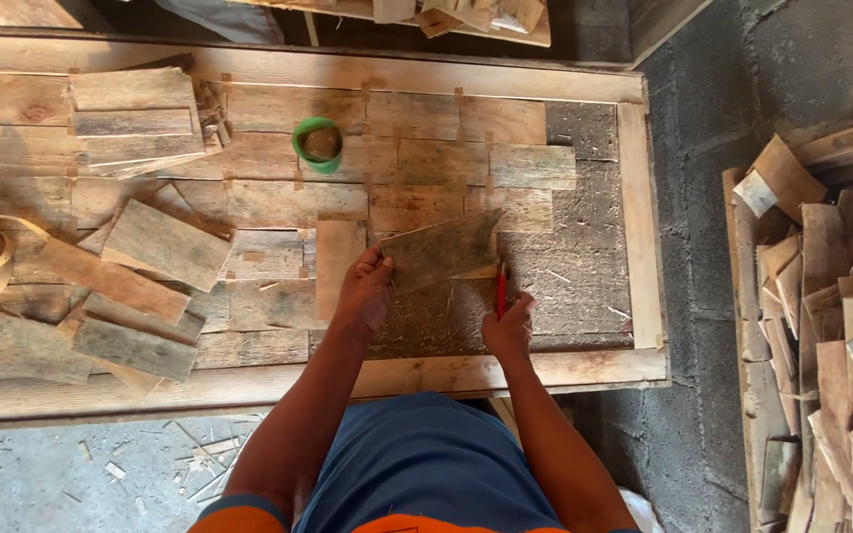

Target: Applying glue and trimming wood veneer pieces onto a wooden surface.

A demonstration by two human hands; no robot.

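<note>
From my remote seat I see a wall of grey concrete blocks at the right side, rough and mottled. Against it stands a wooden crate heaped with scrap offcuts. Lower left, the pale concrete floor is littered with wood chips and splinters. Daylight falls evenly, without hard shadows, over the long framed surface.
</note>
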